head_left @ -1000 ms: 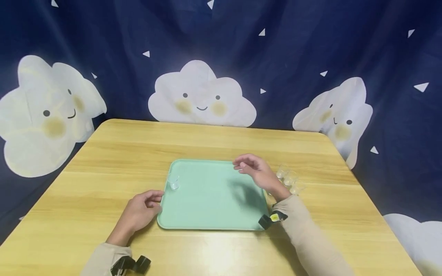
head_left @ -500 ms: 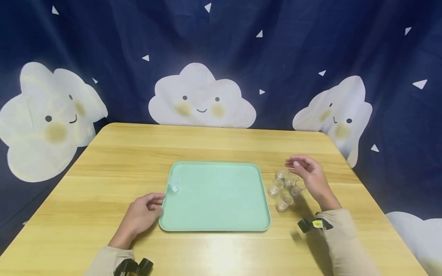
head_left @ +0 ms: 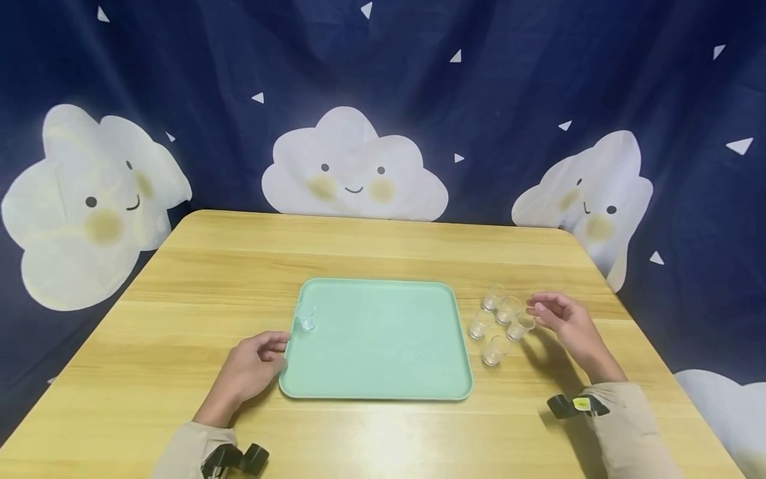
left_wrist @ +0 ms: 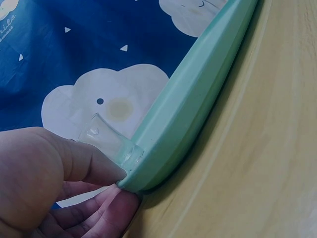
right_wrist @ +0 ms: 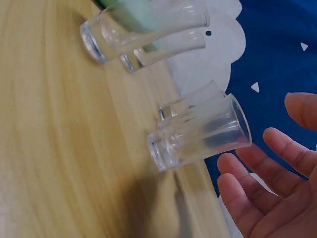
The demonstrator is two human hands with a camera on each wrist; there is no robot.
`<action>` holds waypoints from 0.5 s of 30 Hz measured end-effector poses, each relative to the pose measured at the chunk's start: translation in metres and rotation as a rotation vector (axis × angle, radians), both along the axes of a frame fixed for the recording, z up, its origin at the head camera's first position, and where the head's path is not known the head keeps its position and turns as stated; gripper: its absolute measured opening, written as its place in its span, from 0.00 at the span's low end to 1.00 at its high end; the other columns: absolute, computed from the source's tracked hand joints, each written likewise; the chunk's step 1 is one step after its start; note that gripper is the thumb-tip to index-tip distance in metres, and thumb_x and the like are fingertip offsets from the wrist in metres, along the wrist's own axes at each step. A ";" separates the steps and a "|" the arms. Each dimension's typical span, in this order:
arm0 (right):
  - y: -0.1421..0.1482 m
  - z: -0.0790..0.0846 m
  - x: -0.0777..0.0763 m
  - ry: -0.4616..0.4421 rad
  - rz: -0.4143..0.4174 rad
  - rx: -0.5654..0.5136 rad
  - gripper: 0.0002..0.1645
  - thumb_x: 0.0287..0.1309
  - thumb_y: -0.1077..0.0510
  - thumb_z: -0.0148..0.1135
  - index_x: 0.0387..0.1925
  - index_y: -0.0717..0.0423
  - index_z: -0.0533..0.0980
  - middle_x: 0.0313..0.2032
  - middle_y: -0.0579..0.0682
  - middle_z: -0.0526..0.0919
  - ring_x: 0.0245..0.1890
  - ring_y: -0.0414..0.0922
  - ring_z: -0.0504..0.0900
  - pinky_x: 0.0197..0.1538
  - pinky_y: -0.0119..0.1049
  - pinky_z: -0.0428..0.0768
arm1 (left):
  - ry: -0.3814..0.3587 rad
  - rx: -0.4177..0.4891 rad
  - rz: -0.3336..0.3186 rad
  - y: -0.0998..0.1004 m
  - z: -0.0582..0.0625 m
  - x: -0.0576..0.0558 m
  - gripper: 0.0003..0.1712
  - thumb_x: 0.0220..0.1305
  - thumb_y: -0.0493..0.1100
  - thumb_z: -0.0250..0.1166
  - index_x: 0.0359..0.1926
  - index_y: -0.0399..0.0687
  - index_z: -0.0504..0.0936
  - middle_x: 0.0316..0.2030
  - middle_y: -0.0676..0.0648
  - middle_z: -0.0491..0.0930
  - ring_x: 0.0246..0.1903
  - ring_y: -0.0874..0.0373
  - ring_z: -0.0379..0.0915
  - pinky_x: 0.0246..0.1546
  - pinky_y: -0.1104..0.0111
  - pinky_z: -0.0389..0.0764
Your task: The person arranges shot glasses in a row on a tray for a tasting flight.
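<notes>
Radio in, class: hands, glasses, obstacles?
Left hand grips tray. Right hand beside five glasses, holding none. One glass on tray. No obstacle visible.

On the table (head_left: 383, 249), a tray (head_left: 383, 339) holds one glass (head_left: 307, 319) near its left edge, five glasses (head_left: 508, 311) standing to its right

A navy-blue curtain (head_left: 209, 73) hangs in soft folds behind a light wood-grain table (head_left: 371, 247) with rounded far corners. Printed on the cloth are a smiling white middle cloud (head_left: 354, 179), another smiling left cloud (head_left: 90, 213), a creased right cloud (head_left: 583, 189), a partial lower-right cloud (head_left: 721, 412) and scattered white triangles (head_left: 740, 146).
</notes>
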State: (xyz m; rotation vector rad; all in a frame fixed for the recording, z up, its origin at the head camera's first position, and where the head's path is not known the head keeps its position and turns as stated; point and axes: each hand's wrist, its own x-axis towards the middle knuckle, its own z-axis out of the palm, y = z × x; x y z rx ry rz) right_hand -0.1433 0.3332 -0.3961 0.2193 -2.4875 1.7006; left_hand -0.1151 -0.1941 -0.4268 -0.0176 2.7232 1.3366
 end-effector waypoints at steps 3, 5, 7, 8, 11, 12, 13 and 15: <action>0.001 -0.004 0.001 -0.033 0.013 0.061 0.24 0.68 0.62 0.54 0.55 0.79 0.65 0.45 0.43 0.81 0.44 0.32 0.79 0.45 0.26 0.78 | -0.001 0.000 0.001 -0.001 0.000 0.000 0.22 0.57 0.34 0.62 0.55 0.39 0.79 0.44 0.46 0.81 0.39 0.57 0.76 0.43 0.62 0.75; 0.001 -0.006 0.002 -0.061 0.027 0.078 0.24 0.67 0.62 0.55 0.56 0.78 0.65 0.48 0.51 0.80 0.44 0.32 0.79 0.45 0.27 0.78 | -0.001 -0.001 0.002 -0.001 0.000 0.000 0.22 0.57 0.34 0.63 0.55 0.39 0.79 0.44 0.47 0.81 0.39 0.57 0.75 0.43 0.63 0.75; 0.000 -0.008 0.003 -0.089 0.042 0.101 0.25 0.67 0.62 0.56 0.57 0.77 0.65 0.51 0.60 0.78 0.44 0.31 0.78 0.46 0.28 0.78 | 0.001 -0.001 0.002 -0.001 -0.001 0.000 0.22 0.57 0.34 0.63 0.55 0.39 0.79 0.44 0.47 0.82 0.39 0.57 0.76 0.43 0.63 0.76; 0.000 -0.008 0.004 -0.101 0.050 0.112 0.26 0.67 0.62 0.56 0.58 0.77 0.64 0.52 0.65 0.76 0.44 0.30 0.78 0.46 0.28 0.78 | 0.002 0.000 0.002 -0.001 -0.001 -0.001 0.22 0.57 0.34 0.63 0.55 0.39 0.79 0.44 0.47 0.82 0.39 0.57 0.76 0.43 0.63 0.76; 0.000 -0.009 0.005 -0.108 0.068 0.160 0.25 0.66 0.62 0.56 0.58 0.76 0.65 0.53 0.71 0.73 0.45 0.29 0.76 0.47 0.25 0.76 | 0.004 0.005 0.002 0.000 -0.001 -0.002 0.22 0.57 0.34 0.62 0.55 0.39 0.79 0.43 0.47 0.82 0.38 0.57 0.75 0.42 0.63 0.76; 0.000 -0.009 0.005 -0.108 0.071 0.177 0.26 0.66 0.62 0.57 0.59 0.76 0.65 0.53 0.72 0.73 0.45 0.29 0.76 0.47 0.24 0.75 | 0.004 0.007 0.003 0.000 -0.001 -0.002 0.22 0.57 0.34 0.62 0.55 0.39 0.79 0.43 0.47 0.82 0.38 0.57 0.75 0.42 0.63 0.76; 0.000 -0.009 0.005 -0.104 0.074 0.188 0.25 0.65 0.63 0.57 0.58 0.76 0.65 0.53 0.72 0.74 0.45 0.29 0.76 0.46 0.24 0.75 | 0.003 0.009 0.004 0.000 -0.002 -0.002 0.22 0.57 0.34 0.62 0.55 0.39 0.79 0.43 0.47 0.81 0.38 0.57 0.75 0.42 0.63 0.76; 0.000 -0.009 0.005 -0.114 0.076 0.201 0.25 0.64 0.64 0.58 0.58 0.75 0.66 0.52 0.72 0.74 0.44 0.31 0.77 0.46 0.25 0.75 | 0.004 0.008 0.006 -0.001 -0.002 -0.002 0.22 0.56 0.33 0.62 0.55 0.39 0.80 0.43 0.47 0.82 0.38 0.58 0.75 0.42 0.63 0.76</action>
